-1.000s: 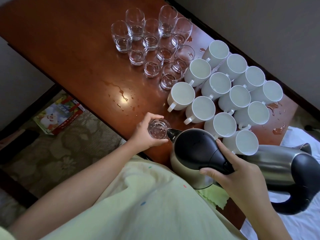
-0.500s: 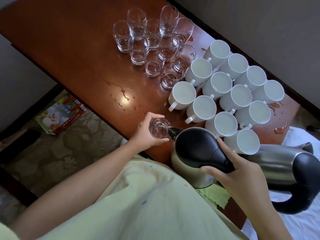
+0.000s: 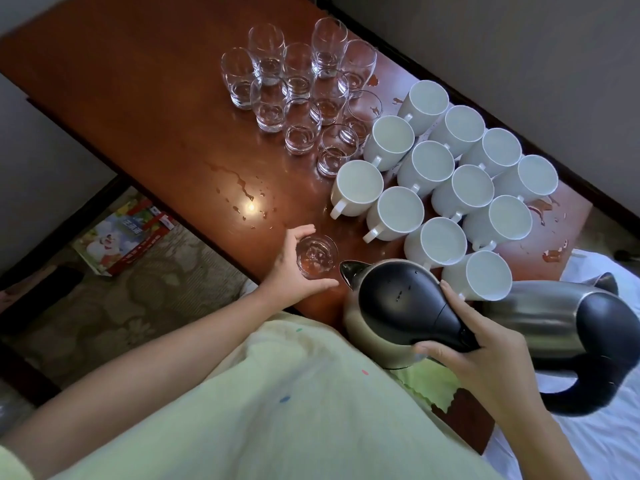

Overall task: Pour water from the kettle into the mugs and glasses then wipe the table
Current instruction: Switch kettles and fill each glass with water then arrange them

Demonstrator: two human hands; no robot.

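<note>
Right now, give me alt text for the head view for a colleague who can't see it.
A person's left hand holds a small glass at the wooden table edge while the right hand grips a kettle, its spout beside the glass. Behind stand clustered glasses and white mugs, with water spills.

A colourful printed carton, red-edged and showing a white cartoon figure, lies flat on the patterned carpet beside the left edge of the wooden furniture, with a dark, blurred object just to its left. A white sheet covers the surface at lower right, and a dark skirting strip runs along the base of the grey wall at upper right. A pale yellow-green garment with small coloured dots fills the lower centre of the view.
</note>
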